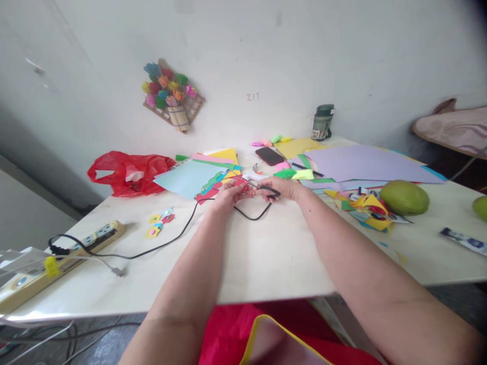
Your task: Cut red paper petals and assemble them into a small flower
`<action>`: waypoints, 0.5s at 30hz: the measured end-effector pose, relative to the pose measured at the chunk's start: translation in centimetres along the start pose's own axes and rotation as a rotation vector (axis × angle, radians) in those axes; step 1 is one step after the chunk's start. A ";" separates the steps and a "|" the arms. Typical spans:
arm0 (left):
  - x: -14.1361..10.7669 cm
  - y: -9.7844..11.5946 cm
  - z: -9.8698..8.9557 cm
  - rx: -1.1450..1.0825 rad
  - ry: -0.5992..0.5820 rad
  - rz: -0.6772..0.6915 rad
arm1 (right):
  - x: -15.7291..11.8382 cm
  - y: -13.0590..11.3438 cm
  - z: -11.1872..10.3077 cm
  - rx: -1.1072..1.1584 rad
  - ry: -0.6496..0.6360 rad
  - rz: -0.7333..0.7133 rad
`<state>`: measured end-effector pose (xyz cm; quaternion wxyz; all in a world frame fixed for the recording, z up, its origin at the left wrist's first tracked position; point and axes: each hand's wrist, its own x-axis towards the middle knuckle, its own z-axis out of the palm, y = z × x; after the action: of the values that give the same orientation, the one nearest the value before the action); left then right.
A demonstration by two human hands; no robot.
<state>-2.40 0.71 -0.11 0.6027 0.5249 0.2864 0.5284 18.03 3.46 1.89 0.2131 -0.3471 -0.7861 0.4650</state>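
Observation:
Over the middle of the table, my right hand (282, 188) is closed around a pair of scissors (271, 191) with dark handles. Their blades point left toward my other hand. My left hand (227, 196) pinches a small piece of red paper (248, 186), partly covered by the fingers, close to the blades. Just behind the left hand lie wavy-edged coloured paper strips (213, 186). A white object (254, 176), mostly hidden, sits behind the scissors. Under both hands loops a black cable (253, 219).
A power strip (91, 241), paper flowers (155, 231) and a red plastic bag (129, 175) are at left. Coloured sheets (361, 162), a phone (269, 156), a bottle (322, 122), paper scraps (371, 208), a green fruit (404, 197) and a tube (464, 241) lie behind and right.

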 end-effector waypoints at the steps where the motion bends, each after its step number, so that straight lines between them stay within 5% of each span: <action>1: 0.0 0.0 0.0 0.000 0.000 -0.003 | 0.0 0.0 0.0 -0.009 0.003 0.005; 15: 0.0 0.0 0.1 -0.027 0.052 -0.030 | 0.0 -0.1 0.1 -0.057 0.015 -0.010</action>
<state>-2.24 0.68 -0.09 0.6101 0.4985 0.3024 0.5366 17.94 3.33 1.95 0.2114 -0.3524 -0.7991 0.4388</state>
